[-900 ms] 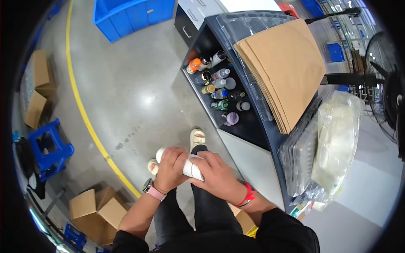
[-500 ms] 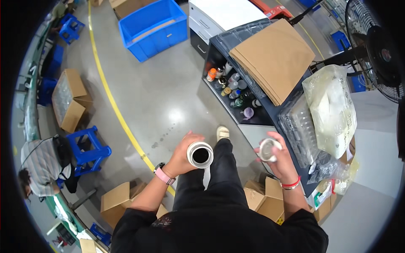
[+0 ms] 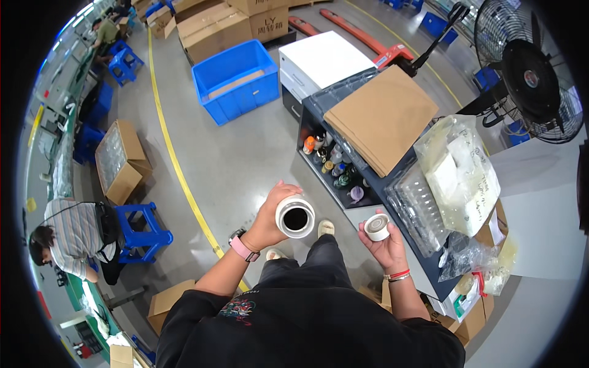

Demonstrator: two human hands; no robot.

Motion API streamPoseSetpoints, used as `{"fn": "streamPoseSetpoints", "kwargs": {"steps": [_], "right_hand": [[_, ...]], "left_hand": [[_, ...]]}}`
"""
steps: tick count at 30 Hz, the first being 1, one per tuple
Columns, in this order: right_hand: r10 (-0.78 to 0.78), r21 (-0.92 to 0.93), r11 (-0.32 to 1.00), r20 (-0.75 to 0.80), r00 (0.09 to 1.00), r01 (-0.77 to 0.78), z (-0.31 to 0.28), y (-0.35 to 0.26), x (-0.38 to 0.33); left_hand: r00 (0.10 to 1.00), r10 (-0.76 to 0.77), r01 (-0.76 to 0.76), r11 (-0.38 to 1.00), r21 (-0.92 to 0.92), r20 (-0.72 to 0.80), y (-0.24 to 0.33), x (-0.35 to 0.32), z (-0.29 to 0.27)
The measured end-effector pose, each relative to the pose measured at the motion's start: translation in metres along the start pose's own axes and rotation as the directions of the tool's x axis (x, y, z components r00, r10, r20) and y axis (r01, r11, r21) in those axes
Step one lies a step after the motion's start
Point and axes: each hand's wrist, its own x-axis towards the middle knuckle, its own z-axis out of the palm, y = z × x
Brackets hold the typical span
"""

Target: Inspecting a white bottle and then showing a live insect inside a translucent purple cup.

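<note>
My left hand [image 3: 270, 214] grips a white cylindrical container [image 3: 295, 216] with its open, dark mouth facing up. My right hand [image 3: 383, 244] holds a small round white lid [image 3: 376, 227], apart from the container and to its right. Both are held above my lap, over the grey floor. A pink watch sits on my left wrist and a red band on my right.
A dark cart [image 3: 343, 184] to my right carries several small bottles [image 3: 334, 165], a stack of brown cardboard sheets [image 3: 381, 116], clear plastic trays [image 3: 419, 211] and bagged white items [image 3: 460, 175]. A blue crate [image 3: 236, 80], open cartons, a fan [image 3: 531, 73] and a seated person [image 3: 73, 236] lie around.
My hands were together on the container; they have come apart, the right one now carrying the lid away to the right, and the container's mouth is open.
</note>
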Motion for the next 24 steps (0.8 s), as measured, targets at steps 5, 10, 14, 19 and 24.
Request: {"fn": "streamPoseSetpoints", "kwargs": {"steps": [5, 10, 14, 19, 24], "right_hand": [[-0.046, -0.063, 0.997, 0.068, 0.997, 0.050, 0.004, -0.018, 0.002], [-0.056, 0.026, 0.998, 0.141, 0.988, 0.053, 0.009, -0.030, 0.012], [-0.056, 0.122, 0.992, 0.152, 0.987, 0.037, 0.018, -0.038, 0.017], [-0.094, 0.109, 0.991, 0.135, 0.986, 0.079, 0.020, -0.046, 0.027], [-0.071, 0.077, 0.995, 0.142, 0.987, 0.060, 0.029, -0.051, 0.040]], "left_hand": [[0.982, 0.094, -0.093, 0.996, 0.013, -0.162, 0.027, 0.039, -0.013], [0.963, 0.242, -0.239, 0.970, 0.044, -0.117, 0.082, 0.095, -0.011], [0.908, 0.410, -0.384, 0.896, 0.222, -0.083, 0.120, 0.125, -0.032], [0.849, 0.520, -0.491, 0.842, 0.224, -0.093, 0.149, 0.149, -0.052], [0.779, 0.625, -0.583, 0.753, 0.306, -0.054, 0.179, 0.164, -0.065]]}}
